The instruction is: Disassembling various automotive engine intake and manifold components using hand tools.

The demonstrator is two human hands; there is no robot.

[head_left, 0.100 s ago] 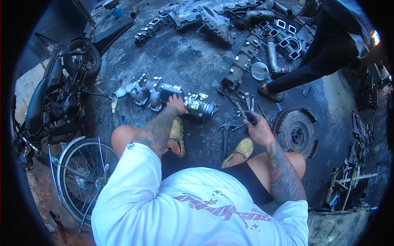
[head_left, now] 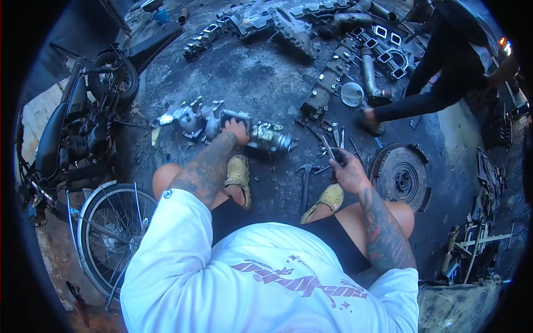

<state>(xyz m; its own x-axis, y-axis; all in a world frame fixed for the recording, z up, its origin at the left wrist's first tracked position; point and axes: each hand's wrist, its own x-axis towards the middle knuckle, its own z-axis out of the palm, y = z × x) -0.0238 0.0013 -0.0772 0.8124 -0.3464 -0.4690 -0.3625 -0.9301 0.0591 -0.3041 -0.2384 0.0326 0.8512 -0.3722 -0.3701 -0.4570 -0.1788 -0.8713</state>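
On the floor in front of me lies a long cast metal engine part, a manifold-like piece with several bolt lugs (head_left: pixel 191 123) and a shiny ribbed cylindrical end (head_left: pixel 272 139). My left hand (head_left: pixel 237 132) is on its middle section, fingers bent over the top and partly hidden. My right hand (head_left: pixel 350 173) is closed around a slim, flat metal tool (head_left: pixel 328 149), whose end points up and away to the left. Its exact kind I cannot make out. Below the tool, between my yellow clogs (head_left: pixel 323 202), lies a hammer (head_left: pixel 305 186).
A toothed flywheel (head_left: pixel 401 175) lies right of my right hand. Wrenches and other tools (head_left: pixel 336 133) lie ahead, near a long engine cover (head_left: pixel 325 89) and a round white bowl (head_left: pixel 351 94). Another person's leg (head_left: pixel 405 105) stands at right. A motorcycle (head_left: pixel 66 133) and wheel (head_left: pixel 114 236) are at left.
The engine part has turned slightly under my left hand, and its cylindrical end looks blurred. My right hand stays nearly still with the tool. The other person's foot has shifted a little.
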